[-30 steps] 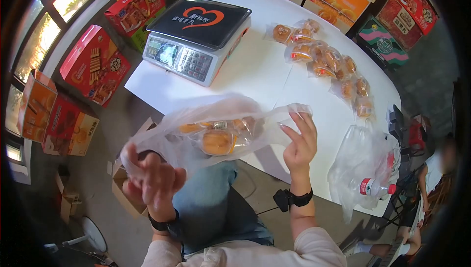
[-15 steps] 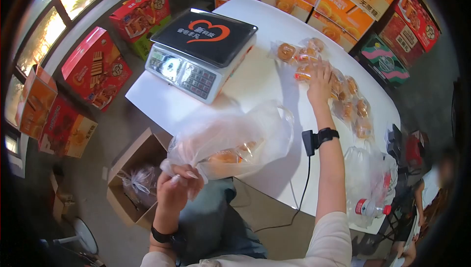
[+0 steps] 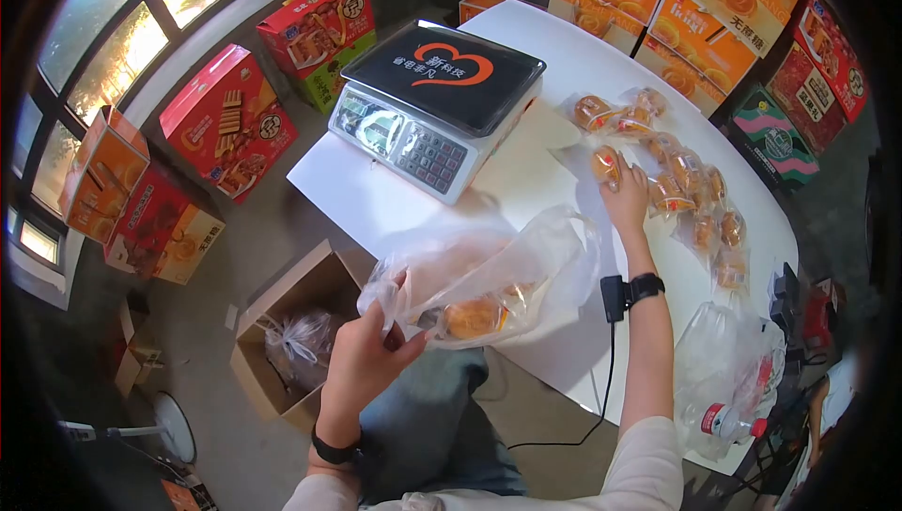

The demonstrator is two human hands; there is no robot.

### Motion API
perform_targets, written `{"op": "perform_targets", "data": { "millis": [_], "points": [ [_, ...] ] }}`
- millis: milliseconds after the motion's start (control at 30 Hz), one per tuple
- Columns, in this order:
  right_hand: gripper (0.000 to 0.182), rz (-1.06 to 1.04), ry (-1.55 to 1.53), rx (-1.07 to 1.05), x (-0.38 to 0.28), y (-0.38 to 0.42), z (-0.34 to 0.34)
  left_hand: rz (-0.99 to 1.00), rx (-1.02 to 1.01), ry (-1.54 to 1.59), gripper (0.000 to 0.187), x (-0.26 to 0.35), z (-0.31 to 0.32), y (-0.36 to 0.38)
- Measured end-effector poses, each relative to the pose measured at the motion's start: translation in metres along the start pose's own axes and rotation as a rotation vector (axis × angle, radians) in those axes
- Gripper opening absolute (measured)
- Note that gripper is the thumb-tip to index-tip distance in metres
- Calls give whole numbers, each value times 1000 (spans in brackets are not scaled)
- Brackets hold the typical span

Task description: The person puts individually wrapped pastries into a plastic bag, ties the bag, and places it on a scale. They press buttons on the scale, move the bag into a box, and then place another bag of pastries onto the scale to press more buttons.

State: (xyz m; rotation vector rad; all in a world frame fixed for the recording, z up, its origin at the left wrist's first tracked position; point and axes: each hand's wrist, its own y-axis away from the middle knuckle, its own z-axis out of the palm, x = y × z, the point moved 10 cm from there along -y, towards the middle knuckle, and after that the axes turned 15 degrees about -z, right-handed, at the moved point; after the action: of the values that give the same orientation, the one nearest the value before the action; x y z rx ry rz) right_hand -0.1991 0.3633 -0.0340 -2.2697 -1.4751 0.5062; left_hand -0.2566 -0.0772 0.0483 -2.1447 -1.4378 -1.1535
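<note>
My left hand [image 3: 376, 351] grips the edge of a clear plastic bag [image 3: 554, 257] at the table's front edge. Inside the bag lie wrapped buns [image 3: 473, 317]. Farther back, my right hand [image 3: 628, 193] has its fingers closed on a wrapped bun [image 3: 606, 165], just left of the other buns. Those packaged buns [image 3: 688, 171] spread in a loose curved group along the right side of the white table [image 3: 536, 51].
A scale [image 3: 423, 102] stands at the table's back left. An open carton [image 3: 254, 361] with a tied bag is below left. Plastic bags and a bottle [image 3: 723, 421] lie at the right. Boxes [image 3: 700, 27] are stacked behind. A person [image 3: 834, 394] is at far right.
My right hand has drawn back towards me with a bun in its fingers. My left hand's grip on the bag has changed, and the bag hangs more open. The whole view has shifted.
</note>
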Motion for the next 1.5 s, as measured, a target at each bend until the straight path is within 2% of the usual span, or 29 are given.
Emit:
{"op": "perform_targets", "data": {
  "millis": [33,67,100,133,167,233,267,333,367,433,500,533,600,633,700,733,800,833,867,967,1100,1167,1300,1367,1400,1467,1500],
  "points": [
    [66,39,-284,84,1,4,-3,0,0,-1,42,-3,2,-3],
    [66,38,-285,84,-3,10,-5,56,106,-116,33,-2,-2,-5],
    [62,218,-787,223,-2,23,-9,111,213,-230,25,1,-5,-4],
    [59,401,-1290,362,-9,36,-8,110,216,-229,25,-1,-5,-6],
    [59,402,-1291,360,-24,40,-27,127,248,-313,19,-1,-4,-7],
    [56,544,-2006,293,-75,49,-41,141,278,-400,18,-5,-3,-10],
    [56,546,-2008,291,-80,57,-48,164,315,-385,16,-6,-4,-10],
    [58,461,-2300,149,-111,68,-58,186,352,-373,15,-8,-6,-12],
    [62,436,-2385,158,-110,78,-52,140,351,-214,13,-13,-11,-14],
    [63,366,-2370,195,-126,84,-74,46,276,202,9,-18,-15,-19],
    [68,204,-2243,225,-145,81,-108,56,230,284,8,-12,-14,-25],
    [68,206,-2244,227,-155,82,-117,66,185,368,7,-8,-13,-28],
    [69,25,-2179,327,-171,84,-146,91,186,339,8,14,-16,-28],
    [69,25,-2176,328,-179,91,-151,105,151,435,8,22,-15,-29],
    [62,379,-1863,564,-156,119,-147,124,116,551,10,37,-13,-31],
    [62,378,-1858,566,-161,121,-150,126,112,554,10,45,-10,-32],
    [50,-434,-1036,620,-210,121,-226,146,50,495,11,61,1,-31],
    [49,-414,-874,583,-219,125,-233,149,16,494,9,62,7,-34],
    [49,-413,-866,584,-221,128,-232,153,10,497,9,64,9,-32],
    [64,-460,-624,584,-229,140,-228,93,-16,519,9,59,13,-32],
    [69,-412,-562,543,-238,140,-228,67,-61,458,6,43,16,-35],
    [70,-422,-685,572,-242,139,-227,86,-57,429,6,40,15,-34],
    [69,-439,-734,534,-251,141,-223,94,-16,494,11,37,1,-30],
    [66,-290,-1034,480,-241,139,-203,113,3,476,11,36,-3,-28],
    [66,-291,-1034,479,-241,141,-201,115,-3,502,11,34,-2,-29],
    [63,-279,-1075,244,-249,138,-180,122,-9,530,11,32,-3,-29],
    [61,-241,-1105,216,-252,138,-174,138,2,524,11,33,-4,-28]
  ]
}}
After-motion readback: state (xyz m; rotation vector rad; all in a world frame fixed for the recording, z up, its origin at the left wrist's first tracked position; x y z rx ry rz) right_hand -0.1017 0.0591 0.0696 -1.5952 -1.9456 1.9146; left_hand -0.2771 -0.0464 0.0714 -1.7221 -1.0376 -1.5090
